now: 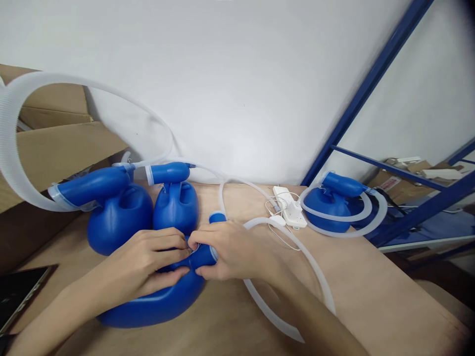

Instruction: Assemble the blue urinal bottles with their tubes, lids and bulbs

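A blue plastic urinal bottle (159, 306) lies on the wooden table in front of me. My left hand (148, 262) is closed on its narrow neck, thumb below and fingers above. From the other side my right hand (230, 249) grips the neck's end, where a pale rim shows. Something thin and whitish sits between the fingertips, too small to make out. Just behind my right hand stands a short blue cylinder (217, 216), its lower part hidden. A translucent hose (317, 267) loops over the table by my right forearm; its connection cannot be seen.
Two more blue bottles, a larger one (118, 222) and a smaller one (176, 207), stand behind, with a ribbed hose (9, 143) arching left. A white power strip (291, 207), another bottle (328, 210), a blue rack (371, 74), a cardboard box (63, 153) and a dark tablet-like device (22, 291) surround them.
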Available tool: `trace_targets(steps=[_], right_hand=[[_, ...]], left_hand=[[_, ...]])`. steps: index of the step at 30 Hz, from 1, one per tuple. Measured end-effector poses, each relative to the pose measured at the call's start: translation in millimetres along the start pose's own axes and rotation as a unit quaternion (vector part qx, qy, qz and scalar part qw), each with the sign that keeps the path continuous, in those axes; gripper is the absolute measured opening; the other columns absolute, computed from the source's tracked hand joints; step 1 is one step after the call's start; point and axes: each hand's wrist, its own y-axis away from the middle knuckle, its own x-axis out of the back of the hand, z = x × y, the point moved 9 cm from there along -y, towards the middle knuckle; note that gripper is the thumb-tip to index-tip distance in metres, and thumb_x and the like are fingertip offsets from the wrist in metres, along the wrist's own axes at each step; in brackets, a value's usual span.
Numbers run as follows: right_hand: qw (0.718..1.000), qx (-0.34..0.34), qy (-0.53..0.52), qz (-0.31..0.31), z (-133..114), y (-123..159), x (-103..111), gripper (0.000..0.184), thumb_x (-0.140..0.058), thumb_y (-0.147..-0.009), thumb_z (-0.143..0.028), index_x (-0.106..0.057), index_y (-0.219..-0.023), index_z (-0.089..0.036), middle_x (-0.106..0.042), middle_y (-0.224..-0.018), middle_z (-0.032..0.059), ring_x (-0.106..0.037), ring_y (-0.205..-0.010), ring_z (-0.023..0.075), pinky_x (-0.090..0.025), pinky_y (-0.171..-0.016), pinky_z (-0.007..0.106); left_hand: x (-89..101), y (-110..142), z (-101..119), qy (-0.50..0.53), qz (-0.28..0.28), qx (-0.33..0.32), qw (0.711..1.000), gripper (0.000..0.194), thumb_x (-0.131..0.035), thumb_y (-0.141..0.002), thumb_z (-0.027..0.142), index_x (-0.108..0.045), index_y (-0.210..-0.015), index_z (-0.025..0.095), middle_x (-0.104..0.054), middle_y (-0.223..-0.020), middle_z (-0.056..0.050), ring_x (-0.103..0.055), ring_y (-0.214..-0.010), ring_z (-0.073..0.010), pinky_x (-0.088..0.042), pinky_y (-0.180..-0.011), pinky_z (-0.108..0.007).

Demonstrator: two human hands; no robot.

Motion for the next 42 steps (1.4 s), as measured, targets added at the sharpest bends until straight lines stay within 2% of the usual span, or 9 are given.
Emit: trace_targets(steps=[5, 11, 17, 23, 25, 29, 34, 38, 42], right_hand=[[1.0, 0.013, -0.021, 0.009, 1, 0, 1, 0.024, -0.085, -0.087, -0.028, -0.065, -0.1, -0.025, -0.079, -0.106, -0.003, -0.072, -0.095, 0.0181, -0.041, -0.074, 0.03], [1.0, -0.001, 0.003, 0.012, 4, 2, 4, 0.028, -0.088, -0.09, -0.036, -0.072, -0.11, -0.025, -0.082, -0.11, 0.0006, -0.074, -0.101, 0.0224, -0.046, -0.08, 0.032], [0.999, 0.02, 0.001, 0.027, 9, 23, 33, 0.077, -0.086, -0.094, -0.054, -0.057, -0.16, -0.024, -0.074, -0.14, 0.0108, -0.07, -0.124, 0.029, -0.053, -0.105, 0.043], [0.998, -0.016, 0.019, 0.059, 14, 54, 78, 0.018, -0.083, -0.1, -0.039, -0.08, -0.099, -0.022, -0.076, -0.103, 0.0049, -0.07, -0.101, 0.0232, -0.055, -0.091, 0.037], [0.999, -0.047, 0.009, 0.014, 17, 59, 74, 0.02, -0.078, -0.103, -0.035, -0.08, -0.087, -0.023, -0.076, -0.092, 0.0033, -0.072, -0.099, 0.023, -0.056, -0.087, 0.036], [0.995, -0.086, 0.026, -0.032, 23, 63, 61, 0.012, -0.077, -0.103, -0.024, -0.086, -0.096, -0.027, -0.081, -0.095, 0.0025, -0.073, -0.11, 0.0258, -0.058, -0.09, 0.038], [0.995, -0.027, 0.099, -0.002, 7, 69, 62, 0.01, -0.075, -0.105, -0.03, -0.085, -0.102, -0.03, -0.079, -0.094, 0.0015, -0.069, -0.116, 0.0289, -0.06, -0.099, 0.046], [0.979, -0.002, 0.195, 0.05, -8, 75, 56, 0.013, -0.084, -0.098, -0.032, -0.079, -0.108, -0.025, -0.078, -0.102, 0.0038, -0.07, -0.109, 0.0294, -0.063, -0.09, 0.047], [0.935, 0.024, 0.312, 0.166, -26, 86, 37, 0.027, -0.078, -0.103, -0.039, -0.075, -0.12, -0.018, -0.082, -0.117, 0.0104, -0.073, -0.121, 0.0331, -0.065, -0.09, 0.047]], left_hand=[[-4.5, 0, 18, -0.03, 0.004, -0.039, 0.999, 0.022, -0.053, -0.114, 0.021, -0.074, -0.121, 0.021, -0.083, -0.107, -0.005, -0.078, -0.107, -0.0254, -0.062, -0.089, -0.036], [-9.0, -2, -1, 0.018, -0.014, 0.055, 0.998, 0.016, -0.057, -0.11, 0.022, -0.073, -0.108, 0.024, -0.078, -0.103, -0.003, -0.077, -0.092, -0.0196, -0.058, -0.076, -0.031], [-14.6, 4, -11, 0.001, -0.031, 0.128, 0.991, 0.006, -0.063, -0.105, 0.028, -0.064, -0.11, 0.025, -0.074, -0.107, -0.002, -0.076, -0.09, -0.021, -0.055, -0.075, -0.034], [-13.8, 6, -14, -0.055, -0.049, 0.165, 0.984, 0.051, -0.067, -0.102, 0.032, -0.051, -0.15, 0.03, -0.076, -0.133, -0.006, -0.079, -0.109, -0.026, -0.058, -0.079, -0.035], [-17.2, 4, -11, -0.074, -0.069, 0.152, 0.983, 0.076, -0.068, -0.1, 0.031, -0.033, -0.168, 0.038, -0.073, -0.141, -0.006, -0.077, -0.117, -0.0276, -0.059, -0.08, -0.035], [-28.4, 3, -11, -0.125, -0.123, 0.148, 0.973, 0.096, -0.076, -0.095, 0.037, -0.022, -0.174, 0.05, -0.071, -0.144, -0.006, -0.074, -0.124, -0.033, -0.057, -0.073, -0.034], [-35.5, 2, -15, -0.148, -0.175, 0.173, 0.958, 0.116, -0.087, -0.086, 0.048, -0.015, -0.177, 0.048, -0.067, -0.154, -0.01, -0.071, -0.131, -0.0377, -0.062, -0.079, -0.039], [-39.2, -1, -15, -0.138, -0.225, 0.198, 0.944, 0.134, -0.094, -0.075, 0.058, -0.008, -0.178, 0.045, -0.063, -0.159, -0.015, -0.069, -0.135, -0.0432, -0.065, -0.088, -0.05], [-38.2, -5, -15, -0.126, -0.225, 0.214, 0.942, 0.131, -0.092, -0.077, 0.055, -0.009, -0.177, 0.047, -0.06, -0.163, -0.015, -0.068, -0.138, -0.0427, -0.065, -0.094, -0.055]])
